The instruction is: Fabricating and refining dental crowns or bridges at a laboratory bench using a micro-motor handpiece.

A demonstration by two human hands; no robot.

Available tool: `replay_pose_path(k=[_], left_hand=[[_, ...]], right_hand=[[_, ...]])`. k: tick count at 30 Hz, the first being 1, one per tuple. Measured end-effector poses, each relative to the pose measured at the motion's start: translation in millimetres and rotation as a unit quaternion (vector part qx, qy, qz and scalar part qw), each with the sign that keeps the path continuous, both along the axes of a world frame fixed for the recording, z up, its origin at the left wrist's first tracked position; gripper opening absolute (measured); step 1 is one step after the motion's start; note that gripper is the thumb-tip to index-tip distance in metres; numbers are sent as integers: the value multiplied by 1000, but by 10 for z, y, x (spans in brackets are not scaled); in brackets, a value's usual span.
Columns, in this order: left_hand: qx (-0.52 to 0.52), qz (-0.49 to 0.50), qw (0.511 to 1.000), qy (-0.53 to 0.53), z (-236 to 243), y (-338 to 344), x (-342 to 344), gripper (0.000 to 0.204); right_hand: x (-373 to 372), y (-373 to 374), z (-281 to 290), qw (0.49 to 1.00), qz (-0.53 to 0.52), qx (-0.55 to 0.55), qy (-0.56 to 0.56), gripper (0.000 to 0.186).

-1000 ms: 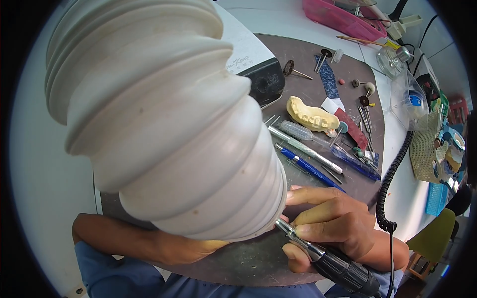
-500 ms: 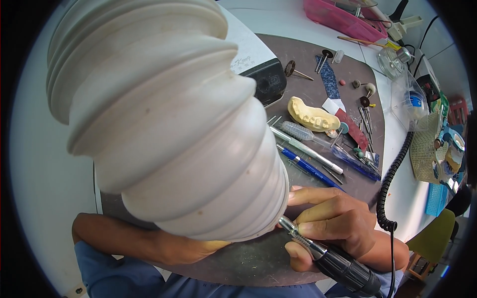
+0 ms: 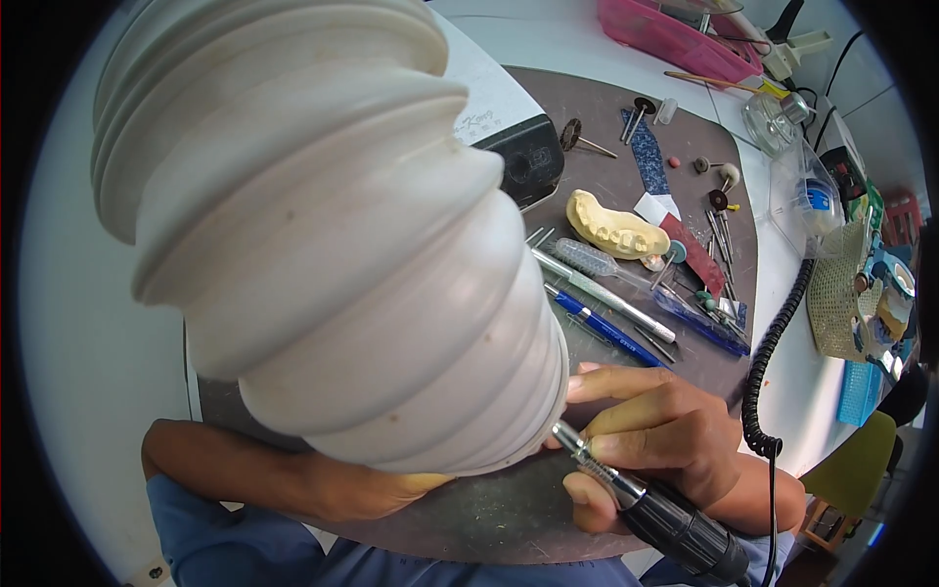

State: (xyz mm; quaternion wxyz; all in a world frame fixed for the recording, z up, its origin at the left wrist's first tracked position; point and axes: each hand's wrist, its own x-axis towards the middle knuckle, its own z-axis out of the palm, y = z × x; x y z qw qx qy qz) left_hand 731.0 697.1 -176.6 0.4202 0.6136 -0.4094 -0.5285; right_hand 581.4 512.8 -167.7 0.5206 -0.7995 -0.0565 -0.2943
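Note:
My right hand (image 3: 657,435) is closed around a rotary handpiece (image 3: 675,528) with a silver nose and a black body. The nose points up and left to the rim of a wide, ribbed white hose (image 3: 391,254), and its tip sits close to that rim. Any bur at the tip is hidden. My left hand (image 3: 377,489) reaches in under the hose mouth; its fingers, and anything they hold, are covered by the hose. Beyond my right hand lie a blue pen (image 3: 606,328), a silver scalpel-like handle (image 3: 616,298) and a cream dental cast (image 3: 614,230).
Several burs and polishing discs (image 3: 719,200) lie on the dark mat (image 3: 548,108). A coiled black cord (image 3: 773,342) hangs along the right table edge. At the back right are a pink basket (image 3: 675,44), a glass jar (image 3: 768,122) and a woven cream basket (image 3: 836,303).
The handpiece and the fingers of my right hand have shifted very slightly to the right. The hose and my left forearm look unchanged.

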Motion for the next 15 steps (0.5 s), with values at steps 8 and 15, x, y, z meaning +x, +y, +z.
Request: replay_pose_path(k=[8, 15], left_hand=[[28, 64, 992, 107, -141, -67, 53, 29], [25, 54, 995, 84, -126, -8, 36, 30]], right_hand=[[7, -63, -42, 1000, -20, 4, 8, 30], [-9, -6, 26, 1000, -19, 7, 7, 29]])
